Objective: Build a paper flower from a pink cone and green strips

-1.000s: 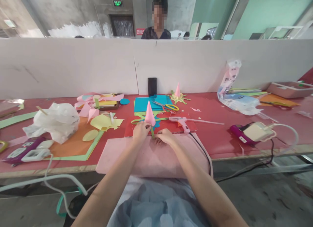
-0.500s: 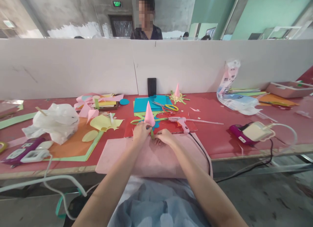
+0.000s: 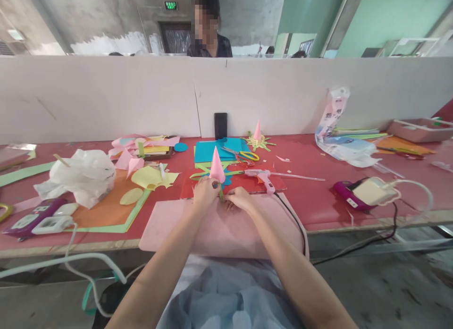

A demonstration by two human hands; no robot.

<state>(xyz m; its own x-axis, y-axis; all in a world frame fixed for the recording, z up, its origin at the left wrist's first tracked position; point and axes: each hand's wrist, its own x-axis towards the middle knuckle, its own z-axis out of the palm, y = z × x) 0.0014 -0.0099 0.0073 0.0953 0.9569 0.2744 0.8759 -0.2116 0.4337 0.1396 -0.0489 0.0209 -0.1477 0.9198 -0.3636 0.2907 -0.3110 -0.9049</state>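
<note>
A pink paper cone points upward over the middle of the table, with green paper strips spreading from its base. My left hand is closed around the lower left side of the cone. From the base a green paper strip hangs toward me, and the bent fingers of my right hand are pinched at its lower end. Both hands rest over the pink mat. Just to the right lies a pink glue gun with a clear glue stick in its back. Behind it are yellow-handled scissors.
Blue sheets and a second pink cone on green strips are at the back. A crumpled white plastic bag and a purple power strip are left; another purple power strip is right. A person is beyond the partition.
My hands and the cone stay almost in place. The view has shifted very slightly, and the person behind the partition has turned their head.
</note>
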